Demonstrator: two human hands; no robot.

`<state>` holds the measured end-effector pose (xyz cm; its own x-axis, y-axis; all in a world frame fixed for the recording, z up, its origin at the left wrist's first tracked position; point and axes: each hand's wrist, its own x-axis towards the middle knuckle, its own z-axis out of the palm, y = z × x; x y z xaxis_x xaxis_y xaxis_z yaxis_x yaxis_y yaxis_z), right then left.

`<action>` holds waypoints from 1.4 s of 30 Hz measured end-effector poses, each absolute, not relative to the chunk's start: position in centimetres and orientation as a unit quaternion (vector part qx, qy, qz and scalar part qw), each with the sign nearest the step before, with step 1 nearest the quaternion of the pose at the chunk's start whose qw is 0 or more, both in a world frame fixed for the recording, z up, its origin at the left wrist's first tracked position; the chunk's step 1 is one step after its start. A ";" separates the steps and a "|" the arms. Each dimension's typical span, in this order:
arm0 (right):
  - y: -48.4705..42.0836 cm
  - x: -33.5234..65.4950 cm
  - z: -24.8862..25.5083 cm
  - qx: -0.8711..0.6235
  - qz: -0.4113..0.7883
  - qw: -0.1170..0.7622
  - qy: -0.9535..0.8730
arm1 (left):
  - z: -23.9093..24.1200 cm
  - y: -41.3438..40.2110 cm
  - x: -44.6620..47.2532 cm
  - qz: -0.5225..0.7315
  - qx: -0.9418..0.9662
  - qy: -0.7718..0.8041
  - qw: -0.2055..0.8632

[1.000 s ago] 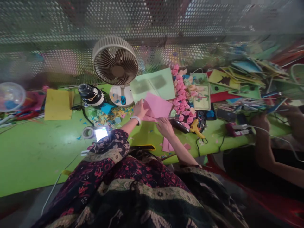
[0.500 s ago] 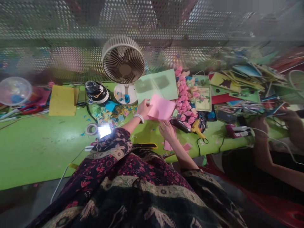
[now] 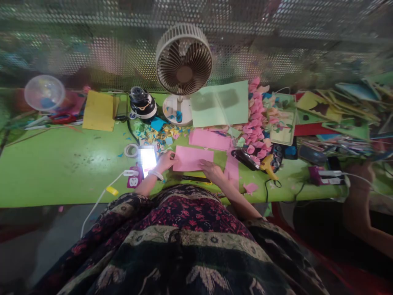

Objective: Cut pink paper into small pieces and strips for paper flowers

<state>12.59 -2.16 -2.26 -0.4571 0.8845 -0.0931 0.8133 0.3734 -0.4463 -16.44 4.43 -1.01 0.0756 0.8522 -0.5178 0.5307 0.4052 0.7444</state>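
A pink sheet of paper (image 3: 193, 159) lies between my hands, just above the green table's front part. My left hand (image 3: 166, 161) pinches its left edge, with the fingers closed. At the lower right corner, my right hand (image 3: 213, 172) has its fingers closed on the paper. Below the sheet is a black and yellow utility knife (image 3: 196, 179), partly hidden by my right hand. More pink paper (image 3: 210, 140) lies just behind, and a pink strip (image 3: 232, 170) is right of my right hand. A lit phone (image 3: 148, 160) sits by my left wrist.
A fan (image 3: 184, 61) stands at the back beside a green card (image 3: 219, 104). Pink cut pieces (image 3: 256, 119) are heaped to the right, near a black-handled tool (image 3: 245, 159) and a yellow glue gun (image 3: 267, 164). Another person's arm (image 3: 357, 200) is at far right.
The pink sheet has come down from near the green card towards me and lies flatter. My left hand has moved down to its left edge. The view has shifted.
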 end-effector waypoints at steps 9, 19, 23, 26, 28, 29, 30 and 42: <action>3.0 13.3 -1.7 -0.602 0.357 0.089 -0.709 | 1.0 3.1 -16.0 0.260 0.601 0.569 0.497; 2.9 14.5 -2.0 -0.708 0.424 0.223 -0.518 | -2.1 4.7 -13.6 0.210 0.584 0.686 0.379; 2.4 13.8 -2.1 -0.753 0.372 0.218 -0.496 | -2.3 4.4 -13.1 0.228 0.593 0.691 0.345; 2.2 13.4 -1.9 -0.754 0.361 0.228 -0.500 | -2.4 3.9 -13.0 0.246 0.606 0.676 0.340; 2.0 13.4 -1.8 -0.745 0.364 0.240 -0.504 | -2.5 3.6 -13.2 0.246 0.596 0.675 0.358; 1.9 13.5 -1.8 -0.741 0.367 0.246 -0.506 | -2.6 3.6 -13.4 0.246 0.586 0.678 0.370; 1.7 13.7 -1.8 -0.737 0.368 0.250 -0.509 | -2.6 3.6 -13.5 0.246 0.577 0.679 0.381; -1.2 15.0 -3.4 -0.711 0.346 0.276 -0.547 | -2.3 3.2 -15.2 0.148 0.639 0.677 0.333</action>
